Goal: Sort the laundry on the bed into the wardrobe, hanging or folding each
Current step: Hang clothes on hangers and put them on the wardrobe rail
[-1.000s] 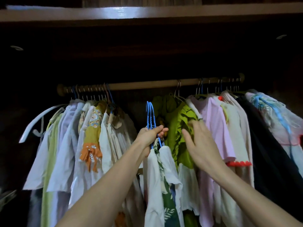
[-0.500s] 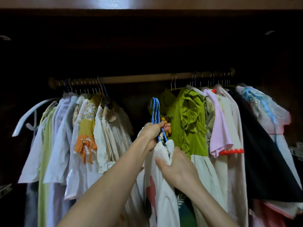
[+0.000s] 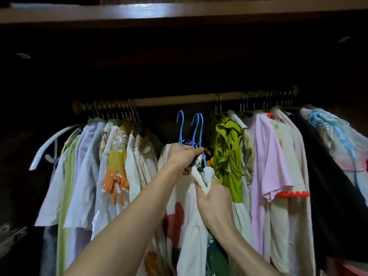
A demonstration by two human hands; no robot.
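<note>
A: Which step is this?

B: Hanging, I'd say. The left hand grips a bunch of blue hangers by their necks, hooks up, below the wooden rail and not yet on it. The right hand pinches a fold of the white garment hanging from them.

A: Where do they go?

B: Probably into the gap on the rail between the pale shirts on the left and the green ruffled top on the right. The next move calls for lifting all the hooks over the rail together while the right hand steadies the cloth.

A: And the room?

B: A dark wardrobe interior under a wooden shelf. No bed or surface shows.
</note>
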